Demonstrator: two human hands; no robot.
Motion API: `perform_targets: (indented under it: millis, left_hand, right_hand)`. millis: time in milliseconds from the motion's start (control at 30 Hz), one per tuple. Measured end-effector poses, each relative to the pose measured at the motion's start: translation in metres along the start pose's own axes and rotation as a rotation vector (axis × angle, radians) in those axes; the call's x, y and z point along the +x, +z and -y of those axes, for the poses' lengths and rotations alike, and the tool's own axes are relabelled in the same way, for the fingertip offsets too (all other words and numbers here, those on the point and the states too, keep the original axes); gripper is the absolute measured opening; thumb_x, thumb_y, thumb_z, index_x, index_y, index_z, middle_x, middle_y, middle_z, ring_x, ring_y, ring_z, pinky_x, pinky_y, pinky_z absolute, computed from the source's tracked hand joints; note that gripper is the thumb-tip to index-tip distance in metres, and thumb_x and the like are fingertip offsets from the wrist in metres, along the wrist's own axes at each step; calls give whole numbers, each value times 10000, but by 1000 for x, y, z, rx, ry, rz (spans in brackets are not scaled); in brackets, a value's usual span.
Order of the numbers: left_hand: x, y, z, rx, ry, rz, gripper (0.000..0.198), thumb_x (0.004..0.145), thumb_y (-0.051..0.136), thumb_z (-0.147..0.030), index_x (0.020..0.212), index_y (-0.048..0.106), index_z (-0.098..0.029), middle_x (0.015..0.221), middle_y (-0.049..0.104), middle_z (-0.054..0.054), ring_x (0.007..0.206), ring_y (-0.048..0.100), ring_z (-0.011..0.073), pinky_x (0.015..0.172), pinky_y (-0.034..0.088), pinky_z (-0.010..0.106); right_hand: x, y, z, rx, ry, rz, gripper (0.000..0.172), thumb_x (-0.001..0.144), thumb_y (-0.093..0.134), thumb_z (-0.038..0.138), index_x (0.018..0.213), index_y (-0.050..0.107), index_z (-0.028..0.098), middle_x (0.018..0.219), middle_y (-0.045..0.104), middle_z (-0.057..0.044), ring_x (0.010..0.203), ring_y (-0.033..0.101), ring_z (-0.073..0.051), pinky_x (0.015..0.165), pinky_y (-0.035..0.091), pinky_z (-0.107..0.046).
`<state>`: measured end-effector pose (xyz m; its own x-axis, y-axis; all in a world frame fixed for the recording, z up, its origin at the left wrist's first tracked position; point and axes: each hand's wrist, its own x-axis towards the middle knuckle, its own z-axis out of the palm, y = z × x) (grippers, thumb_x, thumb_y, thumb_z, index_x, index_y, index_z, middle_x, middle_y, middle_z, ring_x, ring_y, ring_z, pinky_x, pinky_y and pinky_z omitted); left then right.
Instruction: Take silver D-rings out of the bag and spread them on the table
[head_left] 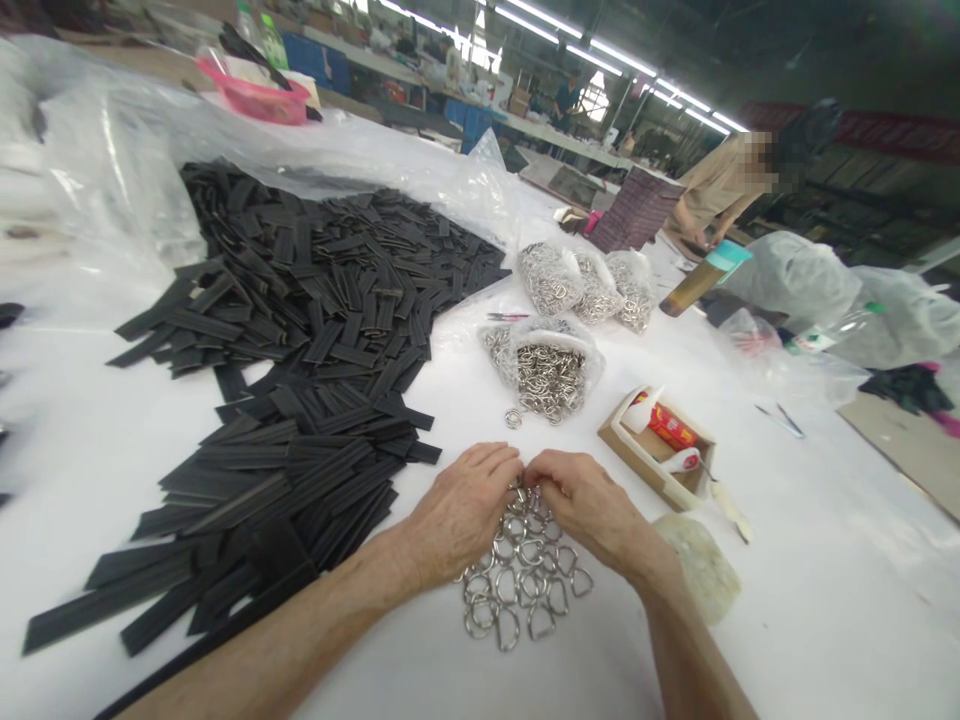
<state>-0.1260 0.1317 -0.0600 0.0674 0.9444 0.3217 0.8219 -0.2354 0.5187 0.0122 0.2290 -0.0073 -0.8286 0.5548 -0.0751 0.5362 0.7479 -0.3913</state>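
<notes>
Metal D-rings [529, 570] lie in a loose cluster on the white table, just below both hands. At the cluster's top edge my left hand [472, 500] has its fingers pressed together on something I cannot make out. Close beside it, my right hand [581, 495] is closed with curled fingers, and its fingertips hide what they pinch. Black strips [315, 480] are heaped to the left of my left hand. Beyond the hands, an open plastic bag [551, 375] is full of rings, with a few loose ones in front of it.
Right of my hands stand a small cardboard box [652, 460] with glue tubes and a pale flat lump [697, 570]. Farther back are three bags of rings [592, 285], a teal-lidded bottle [705, 278], a pink basket [255, 95] and a person [724, 185] bending over the table.
</notes>
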Motion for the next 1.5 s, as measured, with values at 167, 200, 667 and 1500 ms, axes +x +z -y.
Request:
perform_targets:
  millis: [167, 200, 667, 1500]
  left_hand:
    - [2, 1, 0, 53, -13, -26, 240, 855, 393, -75, 1049, 523, -133, 1166, 560, 113, 1160, 456, 218, 1016, 383, 407]
    - [2, 1, 0, 61, -10, -20, 239, 855, 393, -72, 1042, 529, -133, 1162, 562, 112, 1167, 451, 218, 1019, 381, 407]
    - [2, -2, -2, 106, 8, 2, 228, 885, 373, -95, 1033, 543, -129, 1174, 561, 108, 1169, 445, 209, 1029, 374, 390]
    - [0, 5, 4, -10, -1, -63, 342, 860, 367, -60, 1178, 443, -160, 1186, 547, 97, 1126, 486, 203, 980, 403, 408]
  right_hand:
    - [14, 19, -9, -104, -48, -272, 386, 837, 354, 49, 1139, 559, 175, 1099, 593, -76, 966, 556, -169, 828, 436, -278]
    - [18, 22, -11, -166, -45, -265, 442, 825, 353, 29, 1208, 518, 173, 1154, 562, -90, 997, 543, -181, 829, 438, -285]
    - [22, 29, -29, -175, 35, -291, 236, 880, 388, 112, 949, 603, 178, 936, 597, -45, 836, 574, -148, 768, 438, -239]
    - [6, 11, -16, 29, -144, -52, 381, 809, 414, -3, 907, 674, 258, 864, 611, 0, 854, 545, -142, 772, 419, -260]
